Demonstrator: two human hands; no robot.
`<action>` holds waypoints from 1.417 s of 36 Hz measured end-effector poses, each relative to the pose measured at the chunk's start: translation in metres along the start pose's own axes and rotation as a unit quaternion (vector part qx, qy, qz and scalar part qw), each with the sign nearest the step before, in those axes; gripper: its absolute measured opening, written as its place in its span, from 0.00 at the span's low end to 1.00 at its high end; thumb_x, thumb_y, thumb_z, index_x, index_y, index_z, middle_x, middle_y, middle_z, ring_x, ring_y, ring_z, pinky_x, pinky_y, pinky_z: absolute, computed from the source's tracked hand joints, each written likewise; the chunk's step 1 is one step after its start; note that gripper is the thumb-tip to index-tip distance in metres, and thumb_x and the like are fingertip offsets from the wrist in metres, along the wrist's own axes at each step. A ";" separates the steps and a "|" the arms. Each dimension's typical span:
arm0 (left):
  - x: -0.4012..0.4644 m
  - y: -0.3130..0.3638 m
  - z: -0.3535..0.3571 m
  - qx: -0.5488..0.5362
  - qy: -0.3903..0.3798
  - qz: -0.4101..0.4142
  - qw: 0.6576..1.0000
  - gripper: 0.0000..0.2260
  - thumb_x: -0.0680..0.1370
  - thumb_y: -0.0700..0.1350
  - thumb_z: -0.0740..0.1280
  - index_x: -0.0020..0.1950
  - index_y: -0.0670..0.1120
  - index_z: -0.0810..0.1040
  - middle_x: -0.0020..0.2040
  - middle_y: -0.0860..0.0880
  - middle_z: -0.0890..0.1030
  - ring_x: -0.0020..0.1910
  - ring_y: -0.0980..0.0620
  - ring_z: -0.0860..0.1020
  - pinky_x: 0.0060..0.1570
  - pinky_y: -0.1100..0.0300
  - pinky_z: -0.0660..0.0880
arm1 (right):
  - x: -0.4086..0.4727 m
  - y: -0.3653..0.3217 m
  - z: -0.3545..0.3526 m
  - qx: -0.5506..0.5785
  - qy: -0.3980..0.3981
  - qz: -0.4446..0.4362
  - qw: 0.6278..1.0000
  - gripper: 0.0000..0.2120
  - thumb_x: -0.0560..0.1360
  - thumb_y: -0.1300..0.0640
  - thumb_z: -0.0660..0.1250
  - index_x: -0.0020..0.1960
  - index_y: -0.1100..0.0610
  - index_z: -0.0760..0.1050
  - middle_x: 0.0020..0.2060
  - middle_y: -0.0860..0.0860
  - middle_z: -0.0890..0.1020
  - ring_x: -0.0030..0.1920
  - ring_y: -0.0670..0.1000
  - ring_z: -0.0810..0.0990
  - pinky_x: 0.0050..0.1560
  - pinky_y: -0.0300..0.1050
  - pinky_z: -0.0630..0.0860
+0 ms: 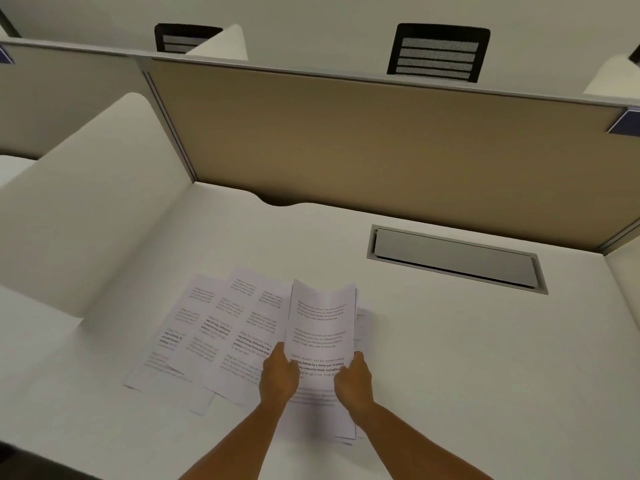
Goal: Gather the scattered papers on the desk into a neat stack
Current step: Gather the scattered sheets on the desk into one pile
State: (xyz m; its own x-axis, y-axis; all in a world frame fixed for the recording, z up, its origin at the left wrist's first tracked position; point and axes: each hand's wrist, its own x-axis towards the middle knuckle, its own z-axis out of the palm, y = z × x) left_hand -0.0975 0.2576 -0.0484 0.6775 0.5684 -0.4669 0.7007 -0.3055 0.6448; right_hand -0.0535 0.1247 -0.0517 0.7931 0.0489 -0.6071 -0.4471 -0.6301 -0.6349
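A bundle of printed white papers (320, 323) is lifted off the white desk (450, 358), bowed along its length. My left hand (278, 377) grips its left edge and my right hand (353, 382) grips its right edge, both near the lower half. Several more printed sheets (214, 334) lie fanned and overlapping on the desk, just left of the held bundle. A further sheet (362, 323) peeks out flat under the bundle's right side.
A tan partition (363, 133) closes the back of the desk, with a white side divider (97, 202) on the left. A grey cable hatch (457, 259) is set into the desk at the right. Two black chairs (438, 51) stand beyond the partition.
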 end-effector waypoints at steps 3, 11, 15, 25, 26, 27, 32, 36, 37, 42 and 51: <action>0.006 -0.005 0.003 0.022 -0.002 -0.005 1.000 0.17 0.79 0.39 0.62 0.68 0.42 0.71 0.65 0.43 0.78 0.61 0.43 0.78 0.61 0.49 0.76 | 0.000 -0.004 0.004 -0.072 0.017 0.011 0.997 0.20 0.78 0.63 0.60 0.69 0.60 0.64 0.64 0.57 0.72 0.62 0.57 0.72 0.61 0.50 0.74; 0.019 -0.008 0.007 0.221 0.013 -0.049 0.974 0.21 0.78 0.49 0.64 0.70 0.47 0.66 0.70 0.42 0.65 0.67 0.41 0.67 0.64 0.49 0.70 | 0.012 -0.005 0.005 -0.172 0.037 0.055 0.983 0.21 0.78 0.56 0.62 0.70 0.57 0.65 0.68 0.57 0.65 0.64 0.58 0.67 0.61 0.49 0.72; 0.025 -0.014 0.010 0.192 -0.012 -0.073 0.979 0.25 0.77 0.49 0.64 0.71 0.45 0.62 0.71 0.40 0.59 0.68 0.40 0.62 0.64 0.49 0.70 | 0.017 0.000 0.007 -0.160 0.033 0.087 0.983 0.25 0.77 0.58 0.63 0.73 0.56 0.62 0.75 0.57 0.55 0.70 0.60 0.60 0.65 0.52 0.71; 0.029 -0.018 0.008 0.133 -0.007 -0.072 0.988 0.24 0.77 0.45 0.67 0.69 0.40 0.63 0.66 0.38 0.63 0.61 0.42 0.69 0.59 0.53 0.74 | 0.024 -0.003 0.005 -0.078 0.012 0.127 0.989 0.32 0.73 0.56 0.66 0.73 0.58 0.57 0.73 0.58 0.54 0.66 0.62 0.62 0.68 0.54 0.69; 0.029 -0.016 0.007 0.129 -0.008 -0.073 0.989 0.24 0.76 0.45 0.67 0.69 0.39 0.63 0.65 0.38 0.64 0.60 0.43 0.72 0.57 0.53 0.75 | 0.024 -0.003 0.004 -0.057 0.015 0.127 0.990 0.32 0.73 0.56 0.67 0.73 0.58 0.57 0.72 0.58 0.56 0.66 0.62 0.63 0.67 0.54 0.69; 0.029 -0.015 0.007 0.128 -0.008 -0.075 0.989 0.25 0.76 0.46 0.67 0.69 0.39 0.63 0.64 0.38 0.66 0.58 0.43 0.73 0.56 0.53 0.75 | 0.025 -0.003 0.004 -0.038 0.018 0.126 0.991 0.33 0.73 0.56 0.68 0.73 0.59 0.57 0.71 0.58 0.57 0.66 0.62 0.64 0.66 0.54 0.69; 0.028 -0.011 0.005 0.170 -0.006 -0.094 0.981 0.26 0.76 0.51 0.67 0.68 0.41 0.64 0.63 0.41 0.73 0.61 0.42 0.73 0.59 0.49 0.72 | 0.028 0.002 0.002 0.028 0.029 0.127 0.991 0.35 0.72 0.56 0.70 0.73 0.58 0.57 0.67 0.60 0.65 0.65 0.60 0.67 0.61 0.51 0.70; 0.026 -0.010 0.006 0.140 -0.001 -0.106 0.984 0.26 0.75 0.50 0.68 0.68 0.43 0.63 0.60 0.43 0.77 0.62 0.43 0.72 0.63 0.48 0.67 | 0.028 0.004 -0.003 0.074 0.011 0.148 0.986 0.34 0.74 0.57 0.67 0.74 0.57 0.53 0.66 0.59 0.69 0.65 0.59 0.66 0.54 0.49 0.67; 0.025 -0.011 0.006 0.130 0.003 -0.105 0.986 0.26 0.75 0.49 0.69 0.67 0.43 0.62 0.59 0.43 0.77 0.61 0.43 0.73 0.63 0.47 0.67 | 0.030 0.006 -0.004 0.076 0.003 0.150 0.986 0.33 0.75 0.56 0.66 0.75 0.58 0.54 0.66 0.59 0.70 0.65 0.59 0.66 0.54 0.49 0.67; 0.024 -0.016 0.007 -0.022 -0.019 -0.087 0.996 0.32 0.75 0.38 0.70 0.70 0.46 0.52 0.67 0.38 0.74 0.59 0.40 0.79 0.61 0.48 0.75 | 0.029 0.010 -0.007 0.110 -0.009 0.135 0.985 0.28 0.74 0.60 0.68 0.72 0.62 0.65 0.58 0.57 0.78 0.56 0.57 0.78 0.52 0.46 0.75; 0.013 -0.017 0.000 -0.012 -0.072 -0.058 0.996 0.30 0.77 0.42 0.68 0.76 0.38 0.60 0.74 0.41 0.67 0.73 0.43 0.67 0.72 0.52 0.65 | 0.033 0.029 -0.005 0.178 -0.069 0.122 0.974 0.21 0.69 0.66 0.72 0.62 0.62 0.76 0.50 0.57 0.84 0.51 0.57 0.83 0.58 0.53 0.81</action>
State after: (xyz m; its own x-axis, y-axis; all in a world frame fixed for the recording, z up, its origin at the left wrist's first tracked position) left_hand -0.1005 0.2700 -0.0656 0.6190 0.4820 -0.6201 0.7714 -0.2249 0.5952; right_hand -0.0382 0.1043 -0.0879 0.5932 0.0513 -0.8034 -0.7496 -0.3289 -0.5745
